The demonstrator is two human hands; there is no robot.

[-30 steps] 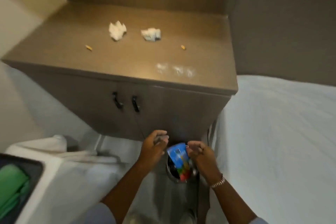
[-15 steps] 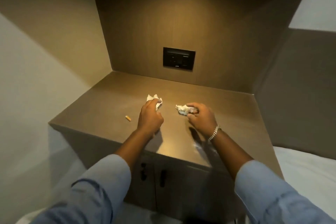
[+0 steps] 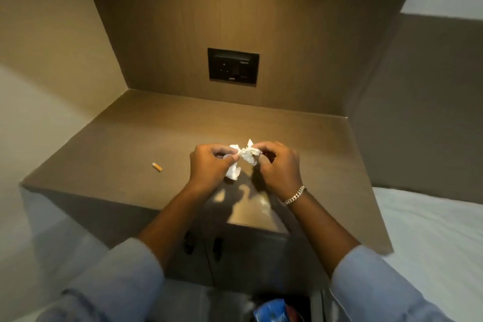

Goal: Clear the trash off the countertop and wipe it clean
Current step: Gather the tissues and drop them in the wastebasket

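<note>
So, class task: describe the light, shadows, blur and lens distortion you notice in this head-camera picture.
Head view: light from above pools on the countertop around the tissues; both hands throw dark shadows toward the front edge, beside a pale glare patch; the sleeves are blurred; the wide lens splays the walls outward.

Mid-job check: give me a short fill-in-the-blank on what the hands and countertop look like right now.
1. Both hands hold crumpled white ____ above the countertop.
2. The cigarette butt lies to the ____ of the left hand.
3. The bracelet is on the ____ wrist.

Missing words: tissue; left; right
</note>
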